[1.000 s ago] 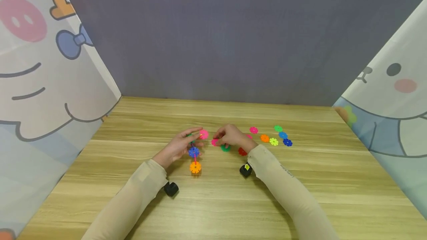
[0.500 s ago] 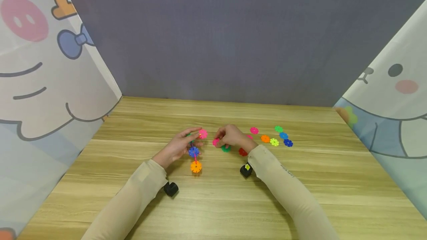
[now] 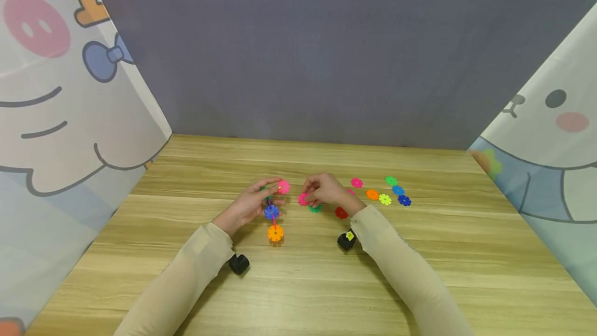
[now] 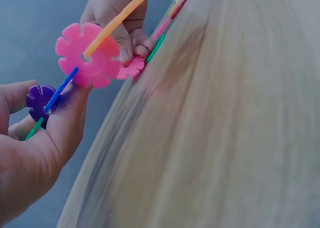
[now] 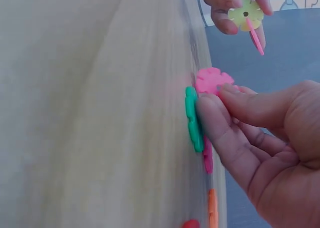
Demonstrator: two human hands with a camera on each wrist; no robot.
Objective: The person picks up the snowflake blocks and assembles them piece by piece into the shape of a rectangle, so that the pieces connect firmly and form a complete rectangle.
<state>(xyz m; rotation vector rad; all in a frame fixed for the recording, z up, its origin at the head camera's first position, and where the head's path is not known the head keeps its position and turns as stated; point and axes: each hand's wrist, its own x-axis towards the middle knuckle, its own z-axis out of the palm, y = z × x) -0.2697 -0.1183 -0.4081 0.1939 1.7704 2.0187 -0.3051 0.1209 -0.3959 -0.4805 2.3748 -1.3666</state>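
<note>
In the middle of the head view, the left hand (image 3: pixel 249 205) holds a chain of linked notched discs (image 3: pixel 271 212), its fingers closed lightly about the upper part; in the left wrist view a purple disc (image 4: pixel 37 101) sits between thumb and fingers at the left edge. Just right of centre in the head view, the right hand (image 3: pixel 323 189) pinches a pink disc (image 3: pixel 303 199) between thumb and fingers, with little gap beyond the disc itself. The likeliest slip is here: so small a hold on a thin piece could let it turn or spring loose if pushed hard against another. The green disc (image 5: pixel 191 119) close beside those fingers might be knocked along the surface (image 3: pixel 298 284). The chain's lower end, an orange disc (image 3: pixel 275 233), hangs beyond the left fingers and could twist or part at a joint if the upper end is pressed. Hard to make out: the left hand covers part of the joints, the right wrist hides some of a pink piece behind it, and the orange strip (image 4: pixel 115 23) in the left wrist view may be a disc seen edge-on.
</note>
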